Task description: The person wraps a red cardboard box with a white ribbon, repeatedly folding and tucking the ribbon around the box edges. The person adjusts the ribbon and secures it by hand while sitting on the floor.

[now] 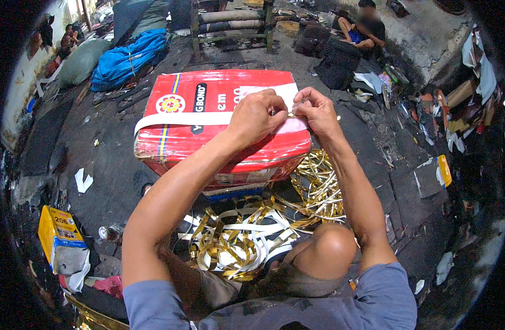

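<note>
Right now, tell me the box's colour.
The box is mostly red, best seen in the head view.

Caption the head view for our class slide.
Left hand and right hand, close together at a flat white strip across a red cardboard box.

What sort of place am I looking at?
Perhaps a rough workshop: a tangle of gold and white strips lies on the near side of a red carton, scraps litter the dark floor, and a tied blue bundle lies farther back.
</note>
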Demonstrator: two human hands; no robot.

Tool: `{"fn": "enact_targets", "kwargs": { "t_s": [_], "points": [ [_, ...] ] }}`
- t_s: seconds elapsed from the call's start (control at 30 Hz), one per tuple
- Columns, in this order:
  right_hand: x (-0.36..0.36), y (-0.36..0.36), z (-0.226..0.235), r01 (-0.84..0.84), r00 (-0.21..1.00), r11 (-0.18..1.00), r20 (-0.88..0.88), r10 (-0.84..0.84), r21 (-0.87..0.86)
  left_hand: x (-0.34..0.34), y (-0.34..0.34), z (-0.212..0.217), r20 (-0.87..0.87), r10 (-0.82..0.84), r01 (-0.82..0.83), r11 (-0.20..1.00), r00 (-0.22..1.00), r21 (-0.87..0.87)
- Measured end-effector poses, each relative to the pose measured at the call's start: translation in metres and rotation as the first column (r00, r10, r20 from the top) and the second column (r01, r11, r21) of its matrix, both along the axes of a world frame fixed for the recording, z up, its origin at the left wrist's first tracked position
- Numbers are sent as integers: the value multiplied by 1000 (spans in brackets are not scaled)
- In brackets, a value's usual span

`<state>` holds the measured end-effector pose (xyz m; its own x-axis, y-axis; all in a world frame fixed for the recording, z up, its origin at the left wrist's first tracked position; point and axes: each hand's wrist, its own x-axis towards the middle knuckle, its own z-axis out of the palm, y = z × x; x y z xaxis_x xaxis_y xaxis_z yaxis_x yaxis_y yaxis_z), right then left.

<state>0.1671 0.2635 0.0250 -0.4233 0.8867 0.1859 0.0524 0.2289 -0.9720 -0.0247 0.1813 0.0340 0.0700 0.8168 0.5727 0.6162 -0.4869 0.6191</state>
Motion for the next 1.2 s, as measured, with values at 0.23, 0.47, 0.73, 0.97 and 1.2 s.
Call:
{"fn": "enact_targets", "kwargs": {
  "t_s": [0.23, 0.47, 0.73, 0.97, 1.2],
  "points": [
    [-1, -29, 20, 115, 989, 952, -59, -137, -285, -6, 6, -2, 7, -60, 60, 998, 998, 33],
    [6, -8, -10, 134, 984, 989, 107, -141, 69, 8, 19, 4, 81, -150, 146, 988, 985, 46],
    [4, -27, -23, -173, 890, 896, -455, -36, -410, 7, 23, -2, 195, -184, 186, 982, 963, 5],
    [13, -23, -19, -245, 867, 812, -494, -61, -530, 16, 27, -1, 234, -172, 184, 982, 957, -31],
    [-12, 28, 42, 176, 711, 930, 612, -346, 322, 18, 27, 2, 256, -171, 189, 981, 951, -48]
  ]
}}
